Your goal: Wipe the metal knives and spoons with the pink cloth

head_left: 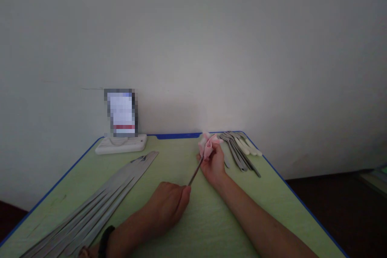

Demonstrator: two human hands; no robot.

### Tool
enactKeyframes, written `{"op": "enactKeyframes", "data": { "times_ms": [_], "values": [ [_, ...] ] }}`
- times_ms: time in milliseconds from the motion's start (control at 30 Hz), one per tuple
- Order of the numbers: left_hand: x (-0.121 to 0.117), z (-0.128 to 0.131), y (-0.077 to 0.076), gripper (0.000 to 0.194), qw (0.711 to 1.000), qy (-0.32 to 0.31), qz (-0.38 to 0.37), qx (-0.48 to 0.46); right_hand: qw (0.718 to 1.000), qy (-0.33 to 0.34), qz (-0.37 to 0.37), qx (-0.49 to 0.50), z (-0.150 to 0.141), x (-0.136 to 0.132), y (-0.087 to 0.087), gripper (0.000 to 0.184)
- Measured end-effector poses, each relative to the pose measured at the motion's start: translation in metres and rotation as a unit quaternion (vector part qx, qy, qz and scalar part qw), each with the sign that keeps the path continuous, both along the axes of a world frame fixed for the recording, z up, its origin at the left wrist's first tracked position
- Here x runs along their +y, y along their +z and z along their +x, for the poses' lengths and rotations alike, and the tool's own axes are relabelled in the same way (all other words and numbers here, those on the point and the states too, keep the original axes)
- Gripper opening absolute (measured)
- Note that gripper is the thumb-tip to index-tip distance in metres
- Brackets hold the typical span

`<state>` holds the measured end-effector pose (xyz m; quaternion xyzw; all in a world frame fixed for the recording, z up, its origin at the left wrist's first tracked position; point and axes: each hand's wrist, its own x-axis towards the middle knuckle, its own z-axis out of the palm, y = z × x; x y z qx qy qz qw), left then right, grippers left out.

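1. Metal, thin and dull, makes up the utensil (196,172) held above the tabletop (178,163); it slants between the person's two hands, and its far end is buried, so I cannot tell whether it is a spoon or something else.
2. Pink and white cloth (208,144) is bunched round that buried end; loose folds poke up past the fingers, and I take it the bunching lets the cloth press on several sides of the metal at once.
3. Apart from each other, the hands are linked only through these things; the right hand (214,167) is closed on the cloth, while the left hand (169,203) grips the utensil's near end, probably to steady it against that pressure.
4. Just beside the right hand, metal spoons (237,151) and cream-handled cutlery (249,147) lie heaped near the far right corner; they seem gathered there for easy reach.
5. Long grey strips (121,185) fan out on the left side; I cannot tell what they are, though lying there they give both hands room.
6. Against the wall (242,48), a phone (122,111) stands at a white base (121,145), presumably to face the person; its screen is blurred.
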<state>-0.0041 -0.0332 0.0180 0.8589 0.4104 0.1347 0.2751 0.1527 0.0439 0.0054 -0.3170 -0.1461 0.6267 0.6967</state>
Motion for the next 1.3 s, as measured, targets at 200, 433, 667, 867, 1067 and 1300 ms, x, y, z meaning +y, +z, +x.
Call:
{"op": "enactKeyframes", "data": {
  "times_ms": [200,433,667,867,1067,1300],
  "values": [
    [0.004,-0.006,-0.002,0.044,0.989,0.030,-0.121,-0.085,0.997,0.059,-0.001,-0.048,-0.003,-0.003,-0.001,0.021],
    [0.010,-0.004,-0.008,0.049,0.972,0.078,-0.173,-0.141,0.939,0.251,0.058,-0.228,-0.012,-0.016,-0.006,0.040],
    [0.001,-0.002,-0.005,0.041,0.997,-0.046,0.046,0.040,0.997,-0.004,-0.002,-0.079,-0.006,-0.001,-0.003,0.025],
    [-0.001,-0.003,-0.005,0.040,0.995,-0.070,0.057,0.050,0.996,-0.011,0.005,-0.087,-0.001,0.001,0.000,0.025],
    [0.007,-0.003,-0.006,0.051,0.990,0.025,-0.089,-0.102,0.904,0.254,0.101,-0.327,-0.007,-0.017,0.003,0.045],
    [0.006,-0.003,-0.007,0.046,0.996,0.020,-0.070,-0.049,0.956,0.170,0.067,-0.231,-0.009,-0.011,-0.004,0.038]
  ]
}}
